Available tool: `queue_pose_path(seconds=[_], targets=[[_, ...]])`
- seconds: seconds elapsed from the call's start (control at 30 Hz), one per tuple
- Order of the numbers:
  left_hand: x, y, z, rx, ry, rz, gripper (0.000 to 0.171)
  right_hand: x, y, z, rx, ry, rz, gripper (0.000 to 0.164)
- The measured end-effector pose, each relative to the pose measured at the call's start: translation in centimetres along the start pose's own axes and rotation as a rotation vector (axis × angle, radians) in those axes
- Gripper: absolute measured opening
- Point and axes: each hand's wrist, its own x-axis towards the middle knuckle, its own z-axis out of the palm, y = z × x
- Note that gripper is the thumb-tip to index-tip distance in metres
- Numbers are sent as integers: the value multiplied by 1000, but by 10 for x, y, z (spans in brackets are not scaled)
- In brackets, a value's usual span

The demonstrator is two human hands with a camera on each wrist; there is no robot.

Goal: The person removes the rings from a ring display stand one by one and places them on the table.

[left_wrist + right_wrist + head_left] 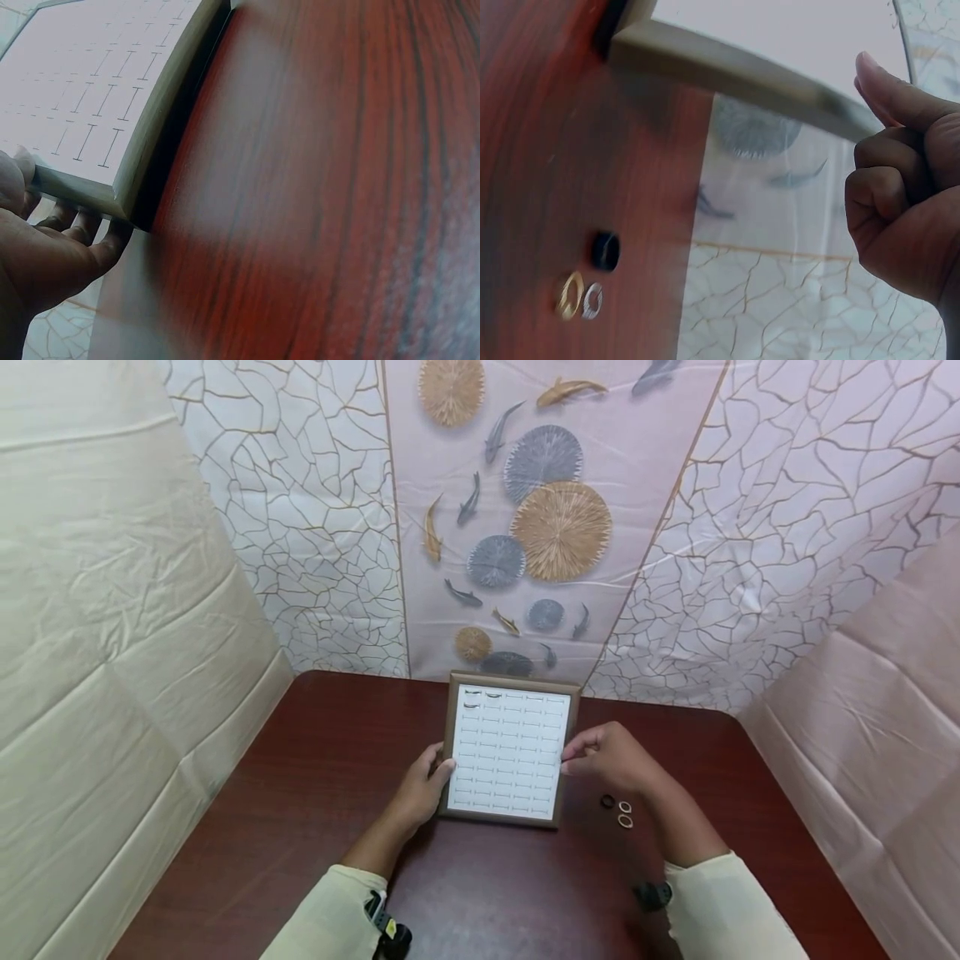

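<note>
A wood-framed ring display board point(510, 752), with a white face of short slots, stands tilted at the back of the table. Several slots at its upper left hold rings point(472, 693). My left hand point(420, 789) grips the board's left side, thumb over the frame, the other fingers underneath in the left wrist view. On the opposite side my right hand point(611, 760) has its thumb and curled fingers at the frame's edge; the thumb tip overlaps the white face in the right wrist view. Near that hand lie a black ring point(606, 250), a gold ring point(570, 295) and a silver ring point(592, 301).
The dark red-brown table point(300, 827) has a patterned cloth backdrop point(322, 510) behind it. Pale cloth hangs at the left point(127, 635) and right point(870, 718). Dark straps with small devices point(390, 927) sit at both sleeve cuffs.
</note>
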Motion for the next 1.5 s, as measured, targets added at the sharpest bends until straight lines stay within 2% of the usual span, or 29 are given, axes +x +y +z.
queue_pose_path(seconds=[0.1,0.27,0.5,0.7,0.97,1.23,1.5], targets=[[1,-1,-1,5,6,17,48,7,-11,5,36,1,-33,5],[3,-2,-1,13,11,40,47,18,-27,10,25,3,-79,7],[2,-4,-1,17,11,28,46,29,-44,13,32,-10,-74,9],[0,-2,2,12,-4,32,47,35,-58,18,38,54,-101,14],[1,-3,0,-6,8,46,45,47,-77,36,94,183,-162,17],[1,-2,1,-9,3,36,46,54,-90,46,25,227,-131,19],[-2,2,0,-9,12,30,46,61,-99,49,-5,205,-110,19]])
